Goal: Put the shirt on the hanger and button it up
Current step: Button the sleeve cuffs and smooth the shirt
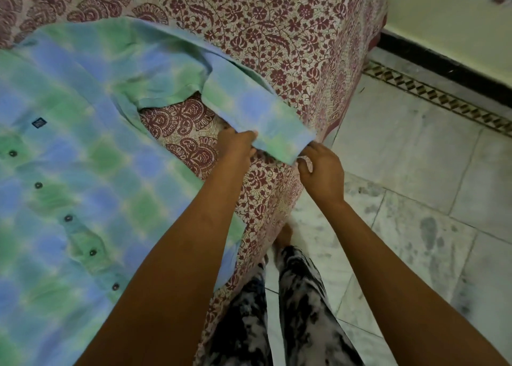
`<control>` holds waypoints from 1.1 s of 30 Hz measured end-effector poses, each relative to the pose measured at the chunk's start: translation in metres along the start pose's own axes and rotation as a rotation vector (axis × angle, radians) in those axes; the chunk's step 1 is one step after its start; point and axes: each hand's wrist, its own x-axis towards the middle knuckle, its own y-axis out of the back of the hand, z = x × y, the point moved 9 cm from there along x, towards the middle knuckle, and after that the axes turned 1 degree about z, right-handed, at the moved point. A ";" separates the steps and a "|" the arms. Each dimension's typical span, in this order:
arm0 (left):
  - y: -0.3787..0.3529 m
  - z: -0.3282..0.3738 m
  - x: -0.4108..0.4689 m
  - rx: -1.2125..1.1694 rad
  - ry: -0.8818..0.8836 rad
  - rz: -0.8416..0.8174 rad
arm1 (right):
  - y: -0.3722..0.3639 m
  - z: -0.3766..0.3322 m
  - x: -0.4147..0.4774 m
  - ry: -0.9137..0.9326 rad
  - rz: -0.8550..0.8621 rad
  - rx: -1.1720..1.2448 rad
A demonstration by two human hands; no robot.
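the left hand (237, 146) grips the near edge of the sleeve (266, 116), fingers curled over the cloth. the right hand (321, 169) pinches the cuff corner just beside it. from there the sleeve bends back to the shirt (83, 149), spread flat on the bed (277, 33): blue-green blotched checks, dark buttons (68, 218) down the front.

shirt (83, 149): soft matt cloth | bedsheet (277, 33): printed cloth | floor (415, 171): smooth polished stone
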 end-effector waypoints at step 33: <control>0.500 -0.155 -0.309 0.009 -0.222 0.668 | -0.093 -0.368 -0.302 0.591 -0.512 0.131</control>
